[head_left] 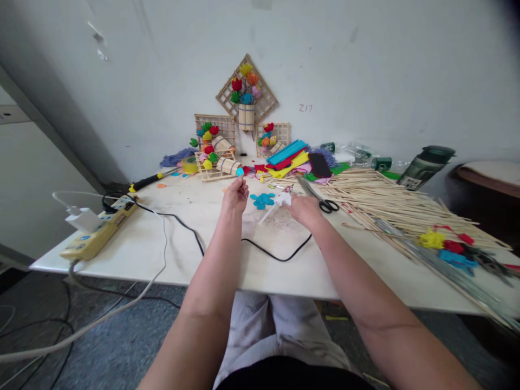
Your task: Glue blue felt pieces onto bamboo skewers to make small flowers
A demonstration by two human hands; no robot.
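Note:
My left hand [234, 196] is raised above the white table [162, 244] and pinches a small blue felt petal [240, 171] between fingertips. My right hand [303, 208] rests on the table and grips a white glue gun [280, 201], its nozzle pointing left toward a small pile of blue felt petals [262, 200]. The gun's black cord [276, 254] loops across the table in front of me.
A large heap of thin wooden sticks [390, 203] covers the right side, with black scissors [327, 205] at its edge. Finished felt flowers [444, 246] lie far right. Stick frames with flower pots [246, 100] lean on the wall. A yellow power strip [97, 230] sits left.

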